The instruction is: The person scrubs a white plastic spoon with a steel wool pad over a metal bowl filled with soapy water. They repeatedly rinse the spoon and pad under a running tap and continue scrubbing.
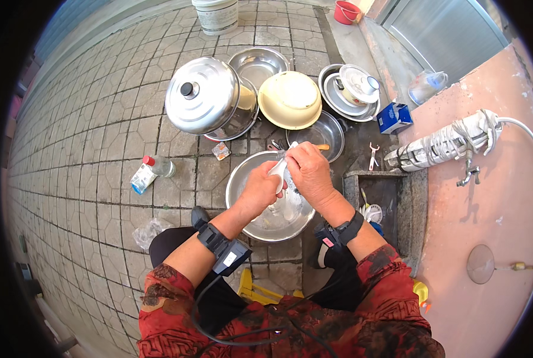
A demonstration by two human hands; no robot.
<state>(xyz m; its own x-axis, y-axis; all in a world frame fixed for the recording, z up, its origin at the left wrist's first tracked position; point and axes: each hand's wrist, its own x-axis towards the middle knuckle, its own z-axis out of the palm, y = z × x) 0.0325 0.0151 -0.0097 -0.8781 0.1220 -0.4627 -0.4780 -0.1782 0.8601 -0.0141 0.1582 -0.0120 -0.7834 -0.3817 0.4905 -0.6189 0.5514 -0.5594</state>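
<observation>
My left hand (262, 184) grips a white spoon (278, 172) by its bowl end, above a wide metal basin (236, 179) on the paving. Around the spoon's handle end close the fingers of my right hand (306, 168), with a bit of dark scrubbing material showing between the hands. Pale objects lie inside the basin, partly hidden by my hands and forearms. Just beyond, a second metal basin (333, 134) holds an orange-handled utensil (323, 147), and other utensils lie beside it.
A large pot lid (199, 96), a cream enamel basin (288, 100) and stacked pans (373, 112) stand beyond. Left are a red-capped bottle (162, 166) and a plastic bag (152, 232). A stone sink (413, 201), wall tap (468, 172) and blue box (394, 118) are right.
</observation>
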